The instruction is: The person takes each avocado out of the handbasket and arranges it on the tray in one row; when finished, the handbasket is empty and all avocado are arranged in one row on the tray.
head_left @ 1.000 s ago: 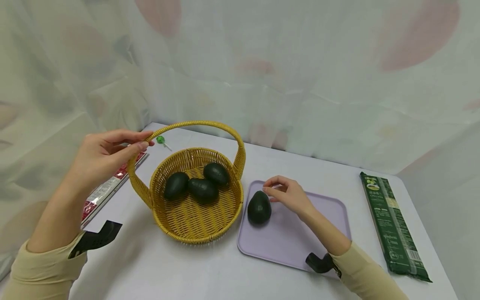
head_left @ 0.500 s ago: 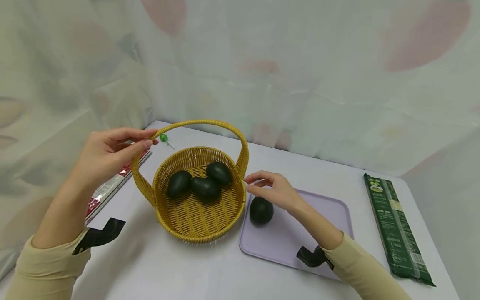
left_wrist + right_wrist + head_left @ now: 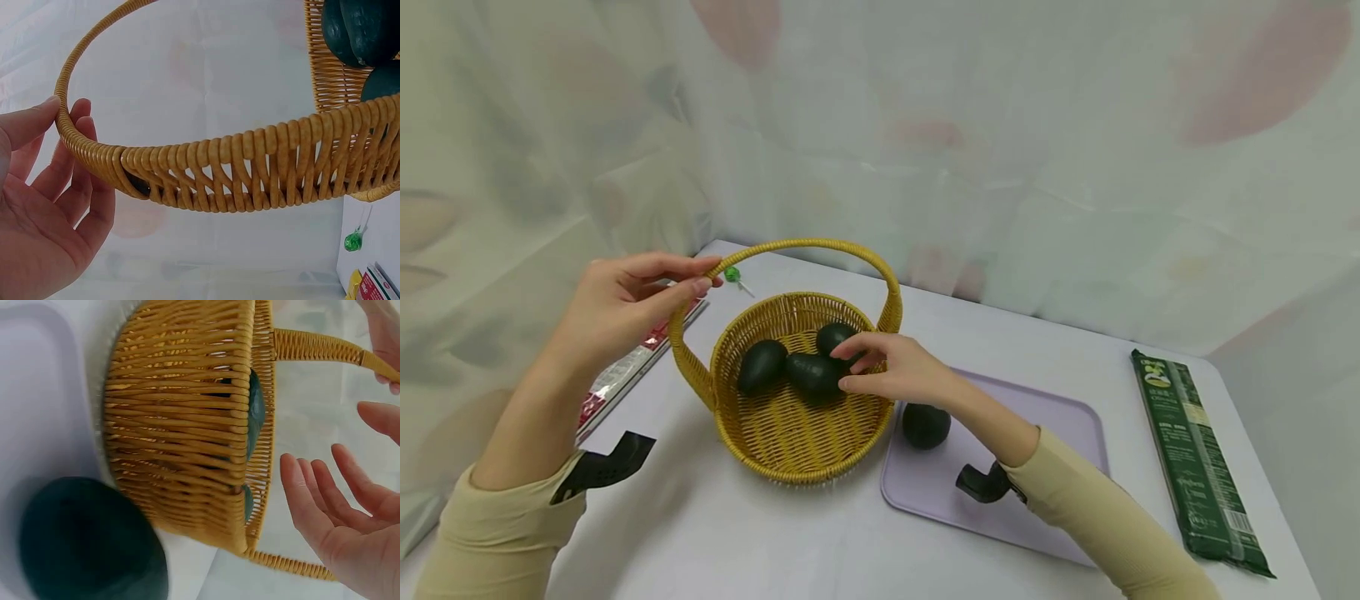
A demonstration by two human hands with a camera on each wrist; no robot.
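Note:
My left hand [image 3: 617, 310] pinches the arched handle of a yellow wicker basket [image 3: 797, 477], between thumb and fingers in the left wrist view. Inside the basket, 3 dark green avocados lie close together: one at the left [image 3: 762, 367], one in the middle [image 3: 814, 379] and one behind [image 3: 832, 337]. Over the basket's right rim reaches my right hand [image 3: 906, 371], near the avocados, fingers loosely bent and holding nothing. The right wrist view shows that hand [image 3: 350, 519] above the rim. Another avocado [image 3: 925, 427] sits on a lilac tray [image 3: 1045, 425], partly covered by my right hand in the head view.
A long green packet [image 3: 1198, 462] lies on the table right of the tray. Behind the basket is a green lollipop [image 3: 733, 275]. A red and silver package [image 3: 632, 362] lies at the left, partly behind my left arm. Patterned curtains stand behind the table.
My right hand has moved left, from beside the avocado on the tray to above the basket. My left hand keeps its pinch on the handle. The avocados look unmoved.

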